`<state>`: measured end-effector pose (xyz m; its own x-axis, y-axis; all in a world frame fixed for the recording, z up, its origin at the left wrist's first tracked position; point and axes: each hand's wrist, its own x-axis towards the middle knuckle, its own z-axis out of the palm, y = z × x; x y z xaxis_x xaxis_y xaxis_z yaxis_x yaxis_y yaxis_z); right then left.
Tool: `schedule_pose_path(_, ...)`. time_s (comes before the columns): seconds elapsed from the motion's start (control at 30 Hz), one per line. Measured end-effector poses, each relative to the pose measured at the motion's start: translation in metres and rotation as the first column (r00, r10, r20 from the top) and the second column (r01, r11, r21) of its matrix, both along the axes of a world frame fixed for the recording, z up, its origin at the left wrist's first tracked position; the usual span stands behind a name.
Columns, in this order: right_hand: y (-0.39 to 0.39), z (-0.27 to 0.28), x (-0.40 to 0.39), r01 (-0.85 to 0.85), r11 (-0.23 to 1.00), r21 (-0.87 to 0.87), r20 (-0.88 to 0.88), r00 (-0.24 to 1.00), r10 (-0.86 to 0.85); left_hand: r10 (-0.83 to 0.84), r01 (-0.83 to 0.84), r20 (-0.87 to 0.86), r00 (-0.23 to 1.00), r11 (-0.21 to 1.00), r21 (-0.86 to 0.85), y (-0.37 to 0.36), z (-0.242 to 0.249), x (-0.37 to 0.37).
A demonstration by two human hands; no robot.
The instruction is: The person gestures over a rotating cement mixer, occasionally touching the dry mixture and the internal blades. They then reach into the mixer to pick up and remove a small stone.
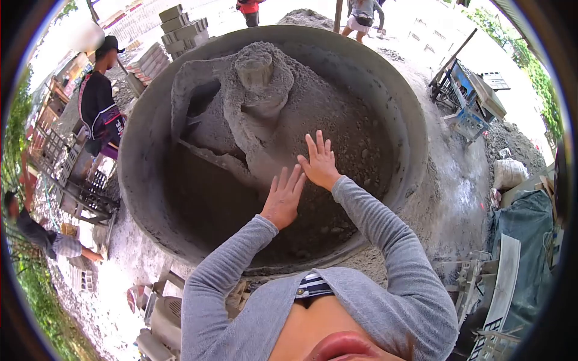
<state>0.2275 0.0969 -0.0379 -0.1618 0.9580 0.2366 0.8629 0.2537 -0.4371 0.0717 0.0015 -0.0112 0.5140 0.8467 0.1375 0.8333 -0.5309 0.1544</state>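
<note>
Both the left hand and the right hand, each grip released and outstretched, are over the round mixing pan, whose grey mix surrounds a caked central hub, on pale dusty ground between stacked blocks and a dark tarp.

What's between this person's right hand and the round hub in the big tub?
In the head view, heaped grey powdery material lies between the right hand and the hub.

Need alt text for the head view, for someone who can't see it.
Bare left hand and right hand, fingers spread, held out close together over a large round pan of grey, crumbly mix. Stacked blocks stand beyond.
</note>
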Motion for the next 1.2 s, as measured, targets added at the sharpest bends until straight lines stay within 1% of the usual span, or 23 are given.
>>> schedule_pose_path(0.07, -0.002, -0.023, -0.001, -0.243, 0.955, -0.169, -0.103, 0.968, 0.229, -0.018, 0.016, 0.092, 0.996, 1.000, 0.023, -0.003, -0.011, 0.005)
schedule_pose_path(0.1, 0.013, -0.066, -0.002, -0.503, 0.791, -0.349, 0.114, 0.815, 0.569, -0.054, 0.053, 0.044, 0.998, 0.998, 0.016, -0.004, -0.011, 0.006)
schedule_pose_path(0.13, 0.027, -0.101, -0.003, -0.628, 0.536, -0.564, 0.241, 0.496, 0.834, -0.087, 0.087, -0.005, 0.996, 0.996, 0.009, -0.005, -0.009, 0.007)
schedule_pose_path(0.2, -0.007, -0.086, 0.003, -0.623, 0.350, -0.700, -0.005, 0.494, 0.869, -0.161, 0.155, 0.055, 0.985, 0.983, 0.094, -0.003, -0.002, 0.005)
schedule_pose_path(0.27, -0.013, -0.092, -0.004, -0.495, 0.323, -0.806, 0.041, 0.499, 0.866, -0.227, 0.228, 0.033, 0.973, 0.973, -0.045, 0.002, -0.007, 0.001)
schedule_pose_path(0.3, -0.014, -0.095, -0.007, -0.346, 0.294, -0.891, 0.090, 0.500, 0.862, -0.186, 0.185, 0.019, 0.982, 0.982, 0.037, 0.002, -0.014, -0.002)
schedule_pose_path(0.33, -0.011, -0.089, -0.007, -0.347, 0.292, -0.891, 0.087, 0.501, 0.861, -0.187, 0.186, 0.019, 0.982, 0.982, 0.035, 0.002, -0.020, -0.004)
schedule_pose_path(0.4, -0.007, -0.062, -0.003, -0.520, 0.637, -0.570, 0.162, 0.689, 0.707, 0.025, -0.030, -0.123, 0.992, 0.999, -0.038, 0.001, -0.033, -0.010)
schedule_pose_path(0.43, -0.010, -0.046, -0.003, -0.516, 0.634, -0.576, 0.162, 0.688, 0.707, 0.088, -0.117, -0.145, 0.985, 0.973, -0.201, 0.003, -0.041, -0.015)
schedule_pose_path(0.47, -0.014, -0.028, -0.004, -0.450, 0.770, -0.453, 0.250, 0.765, 0.594, 0.087, -0.115, -0.139, 0.986, 0.972, -0.206, 0.008, -0.048, -0.019)
schedule_pose_path(0.53, -0.017, -0.020, -0.005, -0.366, 0.876, -0.314, 0.325, 0.825, 0.462, -0.093, -0.250, -0.417, 0.904, 0.675, -0.694, 0.021, -0.055, -0.024)
schedule_pose_path(0.67, -0.023, -0.030, -0.008, -0.332, 0.875, -0.352, 0.366, 0.812, 0.455, 0.073, -0.253, -0.395, 0.916, 0.868, -0.426, 0.003, -0.049, -0.020)
schedule_pose_path(0.73, -0.021, -0.046, -0.011, -0.356, 0.554, -0.752, 0.139, 0.736, 0.662, 0.119, -0.132, -0.207, 0.971, 0.990, -0.050, 0.010, -0.039, -0.018)
schedule_pose_path(0.8, -0.029, -0.047, -0.011, -0.310, 0.520, -0.796, 0.161, 0.719, 0.676, 0.132, -0.148, -0.182, 0.974, 0.986, -0.080, 0.017, -0.039, -0.019)
schedule_pose_path(0.87, -0.034, -0.039, -0.014, -0.260, 0.486, -0.834, 0.174, 0.711, 0.681, 0.172, -0.288, -0.276, 0.946, 0.835, -0.468, 0.021, -0.039, -0.022)
schedule_pose_path(0.93, -0.029, -0.028, -0.012, -0.393, 0.723, -0.569, 0.135, 0.822, 0.553, 0.134, -0.332, -0.372, 0.918, 0.774, -0.540, 0.018, -0.054, -0.030)
schedule_pose_path(0.97, -0.031, -0.021, -0.012, -0.383, 0.726, -0.571, 0.136, 0.828, 0.544, 0.098, -0.381, -0.448, 0.889, 0.703, -0.601, 0.017, -0.061, -0.031)
schedule_pose_path(1.0, -0.032, -0.013, -0.015, -0.409, 0.866, -0.288, 0.286, 0.826, 0.485, 0.098, -0.377, -0.443, 0.891, 0.705, -0.601, 0.015, -0.067, -0.031)
schedule_pose_path(1.03, -0.031, -0.007, -0.016, -0.431, 0.902, 0.026, 0.410, 0.828, 0.384, 0.098, -0.319, -0.435, 0.895, 0.824, -0.469, 0.012, -0.060, -0.029)
schedule_pose_path(1.07, -0.029, -0.011, -0.014, -0.432, 0.901, 0.027, 0.414, 0.825, 0.383, 0.098, -0.253, -0.430, 0.897, 0.913, -0.320, 0.010, -0.054, -0.028)
schedule_pose_path(1.1, -0.029, -0.020, -0.011, -0.405, 0.910, -0.092, 0.411, 0.817, 0.405, 0.123, -0.187, -0.258, 0.958, 0.953, -0.239, 0.010, -0.048, -0.028)
schedule_pose_path(1.13, -0.031, -0.023, -0.011, -0.371, 0.905, -0.210, 0.403, 0.810, 0.426, 0.125, -0.188, -0.257, 0.958, 0.953, -0.237, 0.011, -0.043, -0.026)
schedule_pose_path(1.2, -0.036, -0.028, -0.011, -0.312, 0.788, -0.530, 0.401, 0.727, 0.558, 0.113, -0.114, -0.131, 0.985, 0.993, -0.002, 0.014, -0.036, -0.023)
